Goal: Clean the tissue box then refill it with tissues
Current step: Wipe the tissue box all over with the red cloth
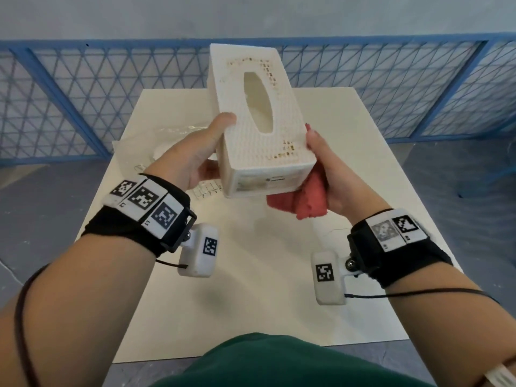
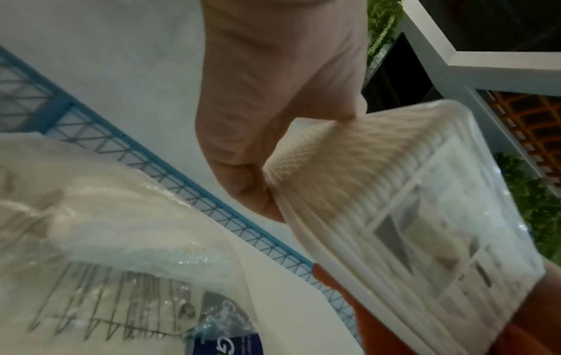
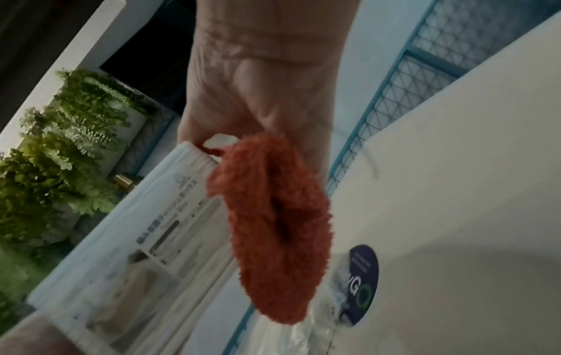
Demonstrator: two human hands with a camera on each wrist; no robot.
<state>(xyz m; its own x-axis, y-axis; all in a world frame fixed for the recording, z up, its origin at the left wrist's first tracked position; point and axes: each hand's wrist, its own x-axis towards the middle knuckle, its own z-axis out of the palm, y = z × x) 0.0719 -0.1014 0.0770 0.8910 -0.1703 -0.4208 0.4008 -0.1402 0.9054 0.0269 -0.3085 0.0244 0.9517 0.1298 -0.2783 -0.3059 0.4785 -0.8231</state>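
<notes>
A white textured tissue box (image 1: 251, 127) with an oval slot and brownish specks on its top is held up above the table, tilted away from me. My left hand (image 1: 206, 152) grips its left side, thumb on the top edge; the same box (image 2: 394, 204) shows in the left wrist view. My right hand (image 1: 326, 166) holds a red fluffy cloth (image 1: 304, 196) bunched against the box's right side. That cloth (image 3: 273, 228) hangs from the palm beside the box's labelled end (image 3: 145, 240). A clear plastic pack of tissues (image 1: 173, 141) lies on the table behind my left hand.
A white table (image 1: 279, 275) stands below the hands. A blue mesh fence (image 1: 83, 93) runs behind it. The tissue pack's wrapper (image 2: 106, 228) carries a dark blue label (image 3: 362, 283). Green plants (image 3: 60, 144) show at the left of the right wrist view.
</notes>
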